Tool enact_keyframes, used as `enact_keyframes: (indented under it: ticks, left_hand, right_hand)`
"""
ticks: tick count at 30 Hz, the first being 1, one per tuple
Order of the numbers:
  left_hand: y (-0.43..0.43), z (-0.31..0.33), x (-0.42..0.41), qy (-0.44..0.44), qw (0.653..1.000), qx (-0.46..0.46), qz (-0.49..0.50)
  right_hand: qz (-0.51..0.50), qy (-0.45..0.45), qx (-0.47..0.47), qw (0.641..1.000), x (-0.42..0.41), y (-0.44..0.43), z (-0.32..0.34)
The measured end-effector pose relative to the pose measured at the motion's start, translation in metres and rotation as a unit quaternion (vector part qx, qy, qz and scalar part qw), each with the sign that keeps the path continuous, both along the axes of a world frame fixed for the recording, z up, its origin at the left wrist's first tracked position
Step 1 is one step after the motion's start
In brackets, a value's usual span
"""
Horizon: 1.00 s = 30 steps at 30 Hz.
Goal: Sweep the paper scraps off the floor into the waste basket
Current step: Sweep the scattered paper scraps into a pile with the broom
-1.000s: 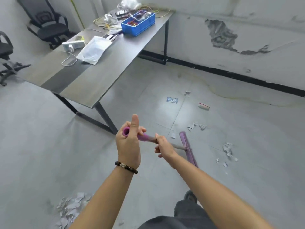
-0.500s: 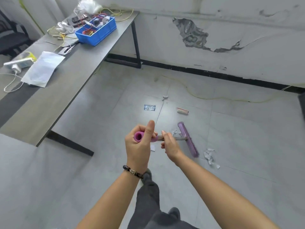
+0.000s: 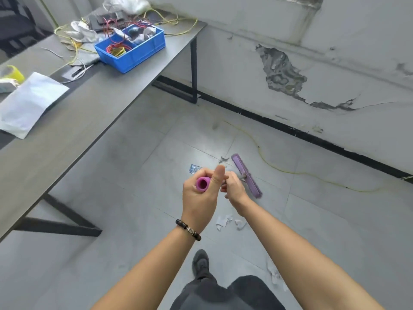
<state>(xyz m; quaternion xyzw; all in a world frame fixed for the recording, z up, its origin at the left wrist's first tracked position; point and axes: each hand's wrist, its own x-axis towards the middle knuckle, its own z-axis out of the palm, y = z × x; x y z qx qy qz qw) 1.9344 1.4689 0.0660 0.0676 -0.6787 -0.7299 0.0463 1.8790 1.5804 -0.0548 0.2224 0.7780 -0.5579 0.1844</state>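
I hold a broom with a purple head (image 3: 245, 174) that rests on the grey floor ahead of me. My left hand (image 3: 200, 198) grips the pink top end of the handle (image 3: 202, 184), thumb pointing up. My right hand (image 3: 233, 189) grips the shaft lower down. White paper scraps (image 3: 225, 221) lie just below my hands, more scraps (image 3: 273, 274) sit near my right forearm, and a small scrap (image 3: 223, 159) lies beside the broom head's far end. A blue-printed scrap (image 3: 194, 168) lies left of the head. No waste basket is in view.
A long grey table (image 3: 89, 113) on black legs fills the left side, with a blue bin (image 3: 131, 47) of wires and a white bag (image 3: 29, 101) on it. A yellow cable (image 3: 290, 172) runs along the floor near the cracked wall. My shoe (image 3: 201, 264) is below.
The view has turned toward the wall and I have stepped forward. The broom head has moved farther out, past the scraps that now lie below my hands.
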Motion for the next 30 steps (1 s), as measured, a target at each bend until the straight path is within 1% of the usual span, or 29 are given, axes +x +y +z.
enact_keyframes:
  ticks: [3,6,9,12,14,16,18,20,23,25,28,30]
  left_hand:
    - [0.015,0.009,-0.056,0.001,1.000,-0.019,0.009]
    - [0.032,0.005,-0.107,-0.006,0.999,-0.021,0.031]
    - [0.050,-0.014,-0.162,-0.028,0.997,-0.013,0.067]
    - [0.070,-0.037,-0.221,-0.049,0.989,0.005,0.137]
    - [0.089,-0.057,-0.262,-0.064,0.979,0.016,0.194]
    - [0.112,-0.075,-0.300,-0.089,0.961,0.039,0.259]
    - [0.136,-0.092,-0.336,-0.116,0.938,0.067,0.320]
    - [0.154,-0.105,-0.365,-0.138,0.919,0.061,0.365]
    - [0.169,-0.111,-0.381,-0.164,0.896,-0.012,0.413]
    - [0.170,-0.102,-0.370,-0.171,0.869,-0.043,0.462]
    - [0.159,-0.082,-0.336,-0.170,0.826,-0.061,0.533]
    - [0.153,-0.069,-0.314,-0.163,0.809,-0.080,0.560]
  right_hand:
    - [0.016,0.003,-0.012,1.000,-0.064,0.012,0.008]
    - [0.026,0.005,-0.028,0.999,-0.125,0.027,0.015]
    - [0.071,0.006,-0.029,0.997,-0.195,0.041,0.006]
    - [0.136,0.012,-0.012,0.991,-0.274,0.056,-0.017]
    - [0.189,0.006,-0.004,0.982,-0.328,0.065,-0.036]
    - [0.243,-0.030,0.000,0.970,-0.377,0.074,-0.056]
    - [0.298,-0.067,0.021,0.952,-0.419,0.082,-0.072]
    - [0.353,-0.098,0.047,0.929,-0.449,0.085,-0.089]
    - [0.414,-0.151,0.059,0.896,-0.454,0.080,-0.102]
    - [0.411,-0.190,0.035,0.891,-0.432,0.072,-0.105]
    - [0.416,-0.238,-0.013,0.877,-0.384,0.054,-0.106]
    - [0.418,-0.268,-0.040,0.867,-0.355,0.045,-0.087]
